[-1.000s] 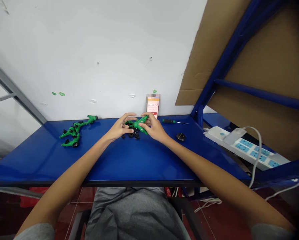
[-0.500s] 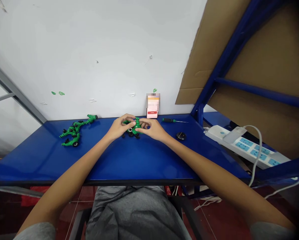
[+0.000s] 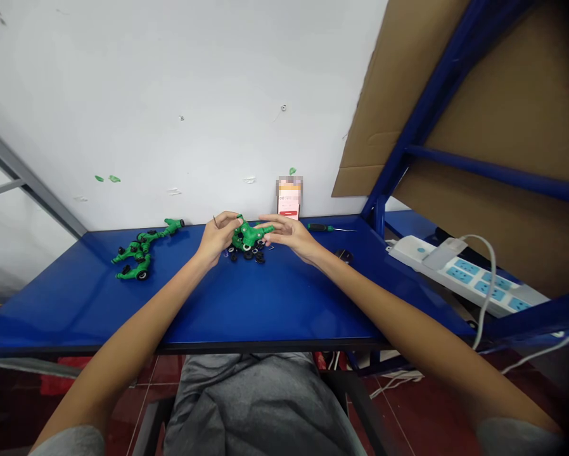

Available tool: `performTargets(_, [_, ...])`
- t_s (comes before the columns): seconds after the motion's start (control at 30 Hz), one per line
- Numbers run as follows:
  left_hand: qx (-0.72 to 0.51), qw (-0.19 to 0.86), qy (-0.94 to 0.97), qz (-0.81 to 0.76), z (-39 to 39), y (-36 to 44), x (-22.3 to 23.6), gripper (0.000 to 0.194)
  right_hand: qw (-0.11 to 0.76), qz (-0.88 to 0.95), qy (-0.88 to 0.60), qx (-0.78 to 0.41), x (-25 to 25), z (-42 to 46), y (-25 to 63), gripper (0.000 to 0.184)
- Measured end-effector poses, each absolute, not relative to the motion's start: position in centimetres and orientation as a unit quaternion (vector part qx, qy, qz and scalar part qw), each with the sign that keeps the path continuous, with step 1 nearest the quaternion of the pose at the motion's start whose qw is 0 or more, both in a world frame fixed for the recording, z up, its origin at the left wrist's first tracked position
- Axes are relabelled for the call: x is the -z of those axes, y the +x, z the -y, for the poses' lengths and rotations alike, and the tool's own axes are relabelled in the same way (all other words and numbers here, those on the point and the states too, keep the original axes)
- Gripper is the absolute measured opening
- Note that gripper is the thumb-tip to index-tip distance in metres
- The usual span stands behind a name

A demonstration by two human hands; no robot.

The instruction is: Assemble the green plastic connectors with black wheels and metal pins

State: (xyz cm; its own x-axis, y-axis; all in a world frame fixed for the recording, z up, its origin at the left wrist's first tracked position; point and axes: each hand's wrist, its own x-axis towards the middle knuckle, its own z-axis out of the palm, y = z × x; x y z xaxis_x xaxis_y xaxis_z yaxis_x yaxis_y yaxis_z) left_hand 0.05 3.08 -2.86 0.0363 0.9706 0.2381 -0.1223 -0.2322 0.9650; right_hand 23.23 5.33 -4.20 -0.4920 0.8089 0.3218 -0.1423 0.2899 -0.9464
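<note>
A green plastic Y-shaped hose fitting [image 3: 251,235] is held up over the far part of the table. My left hand [image 3: 217,239] is closed on its upper left end, and a thin dark thing sticks up behind those fingers, too small to name. My right hand [image 3: 289,233] has its thumb and fingers about the fitting's right end. Beneath lie more green parts, partly hidden, among several small black rings and caps [image 3: 259,258] and a black and white ring [image 3: 247,248].
Joined green fittings [image 3: 139,250] lie at the left of the blue table [image 3: 246,304]. A phone [image 3: 289,199] leans on the wall. Beyond my right hand are a screwdriver [image 3: 320,227] and a round black object [image 3: 344,255]; a power strip [image 3: 474,275] stands at the right.
The green fitting has turned, one arm now pointing right and another up to the left. My hands have spread slightly apart, showing more small parts below. The view has shifted a little.
</note>
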Motion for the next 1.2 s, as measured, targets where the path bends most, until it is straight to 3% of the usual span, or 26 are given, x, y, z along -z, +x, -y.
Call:
performTargets(0.27, [-0.575,0.505,0.517,-0.384,-3.1,0.1,2.9,0.043,0.519,0.633,-0.246,-0.52,4.4,-5.3,22.8,0.039])
performTargets(0.43, [-0.552,0.468,0.559,-0.405,-3.0,0.2,3.0,0.044,0.535,0.626,-0.262,-0.503,4.1,-5.3,23.0,0.041])
performTargets(0.63, [-0.542,0.338,0.653,-0.407,-3.5,0.1,3.6,0.037,0.525,0.612,-0.281,-0.52,4.3,-5.0,22.7,0.046])
performTargets(1.03, [-0.51,0.34,0.655,-0.442,-3.9,-0.3,3.9,0.041,0.523,0.686,-0.273,-0.426,4.9,-5.8,22.7,0.05])
performTargets(1.2, [-0.512,0.362,0.635,-0.451,-3.6,0.0,3.7,0.041,0.531,0.7,-0.275,-0.39,5.3,-5.6,22.4,0.043])
